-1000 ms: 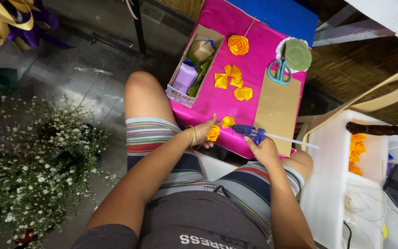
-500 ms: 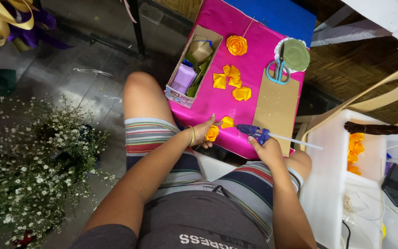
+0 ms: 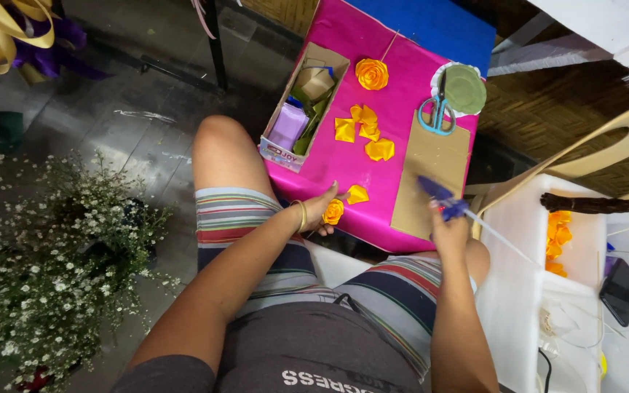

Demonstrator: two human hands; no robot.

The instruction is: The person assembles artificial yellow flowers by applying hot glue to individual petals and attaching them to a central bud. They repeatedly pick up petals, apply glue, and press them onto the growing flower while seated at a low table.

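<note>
Head view, the only one supplied: the person sits with a pink-covered board (image 3: 394, 109) across the knees. The left hand (image 3: 319, 211) has its fingers curled closed around a small orange rolled flower (image 3: 333, 212), held at the near edge of the board, just beside a loose yellow petal piece (image 3: 358, 194). The right hand (image 3: 449, 231) is wrapped shut around the grip of a blue glue gun (image 3: 442, 198), whose nozzle points up over a brown card sheet (image 3: 431, 171); a clear glue stick appears to trail from its rear. Further up the board lie a cluster of yellow petals (image 3: 364, 131), a finished orange rose (image 3: 371, 73), blue-handled scissors (image 3: 437, 115) and an open cardboard box (image 3: 303, 105) of scraps. Judgement: the flower looks very light, soft and easily crushed, probably thin ribbon or paper wound in layers that could unroll if released; it is best pinched gently at the base, clear of any fresh glue. The gun seems rigid and light, and should be taken only by the handle, since the tip is likely hot. White-flowered sprigs (image 3: 52, 269) stand on the floor at left.
</note>
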